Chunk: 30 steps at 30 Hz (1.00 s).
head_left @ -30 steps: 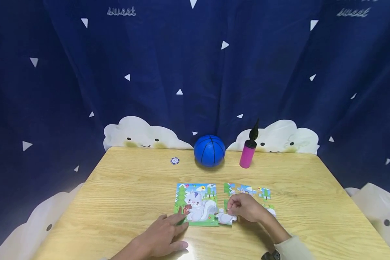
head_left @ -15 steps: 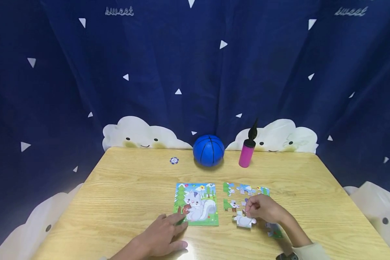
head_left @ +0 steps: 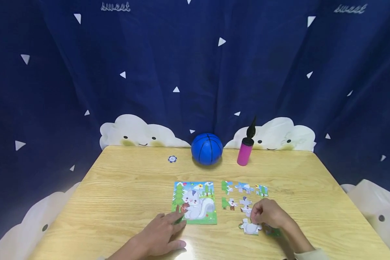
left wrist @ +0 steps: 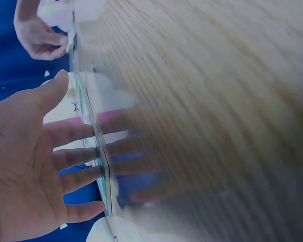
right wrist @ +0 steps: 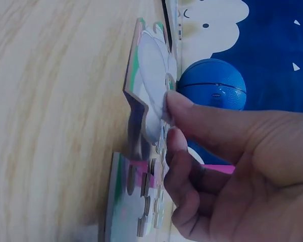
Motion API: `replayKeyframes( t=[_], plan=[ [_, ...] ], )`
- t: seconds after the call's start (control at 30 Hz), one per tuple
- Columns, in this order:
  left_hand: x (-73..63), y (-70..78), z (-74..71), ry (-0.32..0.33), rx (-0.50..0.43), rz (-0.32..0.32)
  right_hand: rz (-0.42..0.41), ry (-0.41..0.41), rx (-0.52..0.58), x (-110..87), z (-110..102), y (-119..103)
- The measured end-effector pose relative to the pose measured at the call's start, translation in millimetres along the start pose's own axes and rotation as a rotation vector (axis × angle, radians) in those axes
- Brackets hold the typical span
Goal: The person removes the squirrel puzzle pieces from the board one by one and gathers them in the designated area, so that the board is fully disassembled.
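A square squirrel picture [head_left: 198, 202] lies on the wooden table. My left hand [head_left: 164, 233] rests at its lower left corner, fingers spread and straight, fingertips touching the picture. Between thumb and forefinger, my right hand [head_left: 271, 213] pinches a jigsaw piece [head_left: 251, 228] showing a white belly. In the right wrist view that piece [right wrist: 150, 75] is tilted, its near edge raised off the table. Loose jigsaw pieces lie around it: a tree piece [head_left: 227, 204], a squirrel-face piece [head_left: 245, 206] and a top row. Another jigsaw piece [head_left: 273, 231] is partly hidden below the right hand.
At the table's back are a blue ball [head_left: 207, 149], a pink hand pump [head_left: 245, 153] with a black top, and a blue-and-white poker chip [head_left: 172, 159]. A dark blue curtain [head_left: 169, 57] with white triangles hangs behind the table.
My right hand has carried the pinched jigsaw piece rightward, away from the picture's right edge and slightly nearer to me. My left hand has stayed on the picture.
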<state>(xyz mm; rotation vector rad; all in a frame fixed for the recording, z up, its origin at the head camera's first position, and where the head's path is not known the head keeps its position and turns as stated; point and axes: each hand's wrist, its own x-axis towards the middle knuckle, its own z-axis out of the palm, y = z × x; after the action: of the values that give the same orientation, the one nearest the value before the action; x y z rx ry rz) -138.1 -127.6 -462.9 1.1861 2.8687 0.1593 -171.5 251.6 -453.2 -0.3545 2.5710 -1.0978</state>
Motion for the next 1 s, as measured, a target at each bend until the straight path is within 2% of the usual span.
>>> replayKeyframes(
  t=[0.2, 0.37, 0.53, 0.73, 1.0],
  plan=[
    [-0.3, 0.2, 2.4, -0.01, -0.029, -0.012, 0.095, 0.085, -0.073, 1.5, 7.3, -3.0],
    [0.7, 0.3, 4.8, -0.011, -0.044, -0.022, 0.102, 0.108, -0.097, 2.0, 10.2, -4.9],
    [1.1, 0.6, 5.9, 0.013, -0.041, -0.02, 0.073, 0.115, -0.1, 6.3, 8.3, -8.6],
    [2.6, 1.1, 4.6, 0.007, -0.03, -0.027, -0.036, 0.094, -0.104, 19.9, 8.9, -21.8],
    [3.7, 2.0, -1.1, 0.001, -0.042, -0.036, -0.046, 0.072, -0.088, 50.4, 22.1, -53.7]
  ],
)
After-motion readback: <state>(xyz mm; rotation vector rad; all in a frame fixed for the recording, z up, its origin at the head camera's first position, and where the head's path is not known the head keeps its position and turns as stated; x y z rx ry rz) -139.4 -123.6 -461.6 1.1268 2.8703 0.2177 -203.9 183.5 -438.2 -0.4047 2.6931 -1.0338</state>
